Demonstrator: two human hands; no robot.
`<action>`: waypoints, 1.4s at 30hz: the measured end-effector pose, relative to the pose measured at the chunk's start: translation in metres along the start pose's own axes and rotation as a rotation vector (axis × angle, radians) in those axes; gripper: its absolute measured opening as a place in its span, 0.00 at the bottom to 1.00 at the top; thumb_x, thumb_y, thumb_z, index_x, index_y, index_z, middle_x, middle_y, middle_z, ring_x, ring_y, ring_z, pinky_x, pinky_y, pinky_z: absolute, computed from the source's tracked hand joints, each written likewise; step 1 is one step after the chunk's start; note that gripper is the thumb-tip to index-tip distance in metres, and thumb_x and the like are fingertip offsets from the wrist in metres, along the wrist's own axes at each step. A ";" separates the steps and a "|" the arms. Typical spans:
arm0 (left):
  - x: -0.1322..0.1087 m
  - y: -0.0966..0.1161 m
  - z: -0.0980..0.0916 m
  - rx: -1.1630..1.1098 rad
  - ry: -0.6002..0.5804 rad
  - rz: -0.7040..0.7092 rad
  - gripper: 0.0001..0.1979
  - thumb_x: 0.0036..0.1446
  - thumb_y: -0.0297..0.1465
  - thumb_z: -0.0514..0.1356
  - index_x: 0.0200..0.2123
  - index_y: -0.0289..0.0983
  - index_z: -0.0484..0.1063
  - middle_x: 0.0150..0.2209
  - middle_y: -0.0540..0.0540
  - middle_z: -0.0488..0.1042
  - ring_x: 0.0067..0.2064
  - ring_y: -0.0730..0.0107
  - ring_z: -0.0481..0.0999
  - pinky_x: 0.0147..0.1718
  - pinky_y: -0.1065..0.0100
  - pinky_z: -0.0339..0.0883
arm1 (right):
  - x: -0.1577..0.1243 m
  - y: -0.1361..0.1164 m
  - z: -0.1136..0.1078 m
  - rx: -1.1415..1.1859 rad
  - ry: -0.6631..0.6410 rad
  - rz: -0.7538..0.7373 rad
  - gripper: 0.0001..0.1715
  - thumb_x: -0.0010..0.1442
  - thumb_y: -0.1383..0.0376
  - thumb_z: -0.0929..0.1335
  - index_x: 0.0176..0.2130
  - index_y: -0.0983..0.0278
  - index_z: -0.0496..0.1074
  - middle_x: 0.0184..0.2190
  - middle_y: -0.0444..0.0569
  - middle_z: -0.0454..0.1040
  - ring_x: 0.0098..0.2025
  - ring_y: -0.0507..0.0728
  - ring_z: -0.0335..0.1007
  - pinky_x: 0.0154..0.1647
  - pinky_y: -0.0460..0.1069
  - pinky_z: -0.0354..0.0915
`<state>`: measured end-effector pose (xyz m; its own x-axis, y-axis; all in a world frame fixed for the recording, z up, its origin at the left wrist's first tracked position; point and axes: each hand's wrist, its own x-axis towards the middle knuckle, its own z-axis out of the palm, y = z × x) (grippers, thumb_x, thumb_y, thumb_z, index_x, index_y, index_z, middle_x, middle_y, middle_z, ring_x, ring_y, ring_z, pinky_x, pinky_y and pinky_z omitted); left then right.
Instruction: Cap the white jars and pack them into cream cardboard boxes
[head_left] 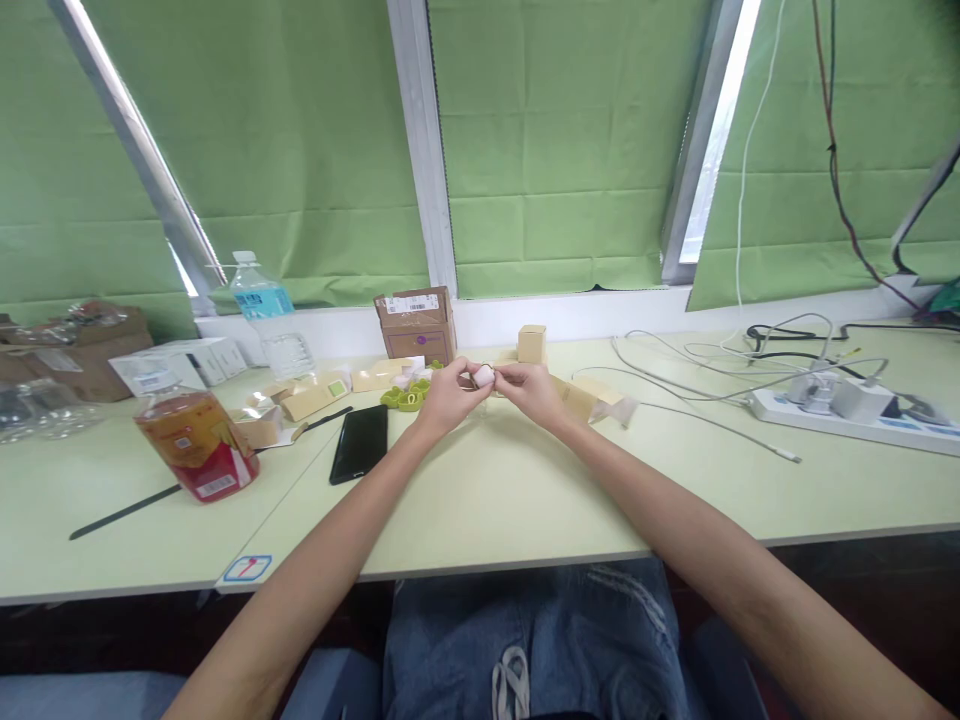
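My left hand (451, 398) and my right hand (534, 392) meet above the middle of the table. Between their fingertips is a small pale pinkish-white rounded object (484, 377), too small to name. Both hands are closed in a pinch on it. Just left of my left hand lie several green looped pieces (405, 399). Behind my right hand stands a small yellow box (532, 343). An opened yellow carton (576, 398) with clear plastic film lies against its right side.
A brown cardboard box (417, 328) stands by the wall. To the left are a black phone (360, 444), a tea-coloured drink bottle (196, 440), a clear water bottle (271, 315) and opened cartons (315, 397). At right, cables run to a white power strip (862, 420).
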<state>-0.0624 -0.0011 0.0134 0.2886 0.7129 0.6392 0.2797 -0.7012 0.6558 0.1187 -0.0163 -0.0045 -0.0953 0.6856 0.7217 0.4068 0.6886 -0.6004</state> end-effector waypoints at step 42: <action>-0.004 -0.003 0.007 0.023 -0.012 0.032 0.21 0.54 0.49 0.68 0.36 0.38 0.73 0.39 0.45 0.80 0.38 0.63 0.80 0.39 0.64 0.76 | -0.003 0.000 0.000 0.064 0.060 0.065 0.19 0.65 0.55 0.67 0.36 0.65 0.82 0.35 0.52 0.83 0.38 0.59 0.78 0.41 0.51 0.71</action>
<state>-0.0578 -0.0021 0.0064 0.3086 0.6901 0.6546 0.2911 -0.7237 0.6257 0.1193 -0.0178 -0.0066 -0.0153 0.7155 0.6984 0.3509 0.6579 -0.6663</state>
